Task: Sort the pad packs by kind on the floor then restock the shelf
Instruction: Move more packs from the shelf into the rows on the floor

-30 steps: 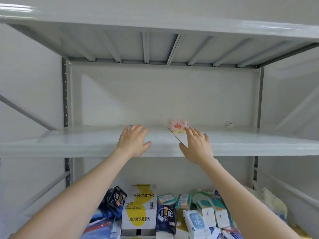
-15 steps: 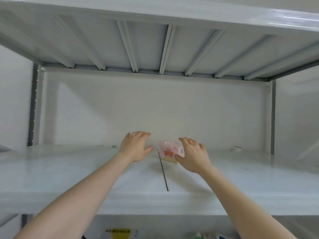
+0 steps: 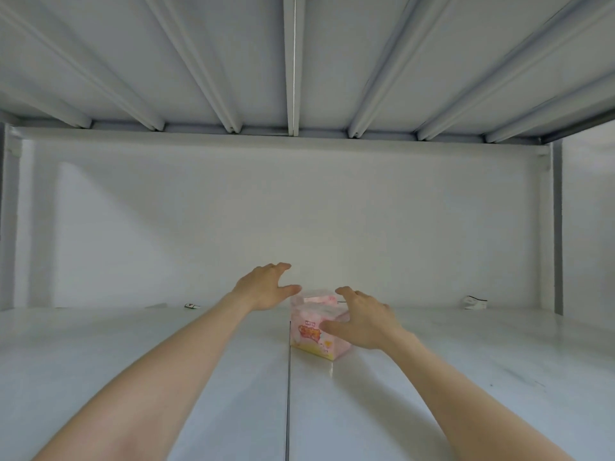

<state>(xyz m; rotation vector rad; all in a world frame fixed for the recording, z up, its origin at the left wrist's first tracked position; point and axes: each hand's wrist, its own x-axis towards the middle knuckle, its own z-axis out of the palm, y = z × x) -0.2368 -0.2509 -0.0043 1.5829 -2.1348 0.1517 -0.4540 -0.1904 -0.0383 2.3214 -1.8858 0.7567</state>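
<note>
Head view: a small pink plastic-wrapped pad pack (image 3: 309, 339) with orange print stands on the white metal shelf board (image 3: 159, 361). It sits just right of the dark seam (image 3: 288, 387) between the 2 panels, towards the back wall. The right hand (image 3: 369, 324) cups the pack, with the thumb laid across its front face and the fingers arched over the top and right side. The left hand (image 3: 263, 291) hovers by the pack's upper left corner, fingers loosely spread and holding nothing; whether its thumb touches the wrapper cannot be told. A red-and-white scrap (image 3: 192, 306) lies far back on the left, and a white crumpled scrap (image 3: 475, 302) far back on the right.
</note>
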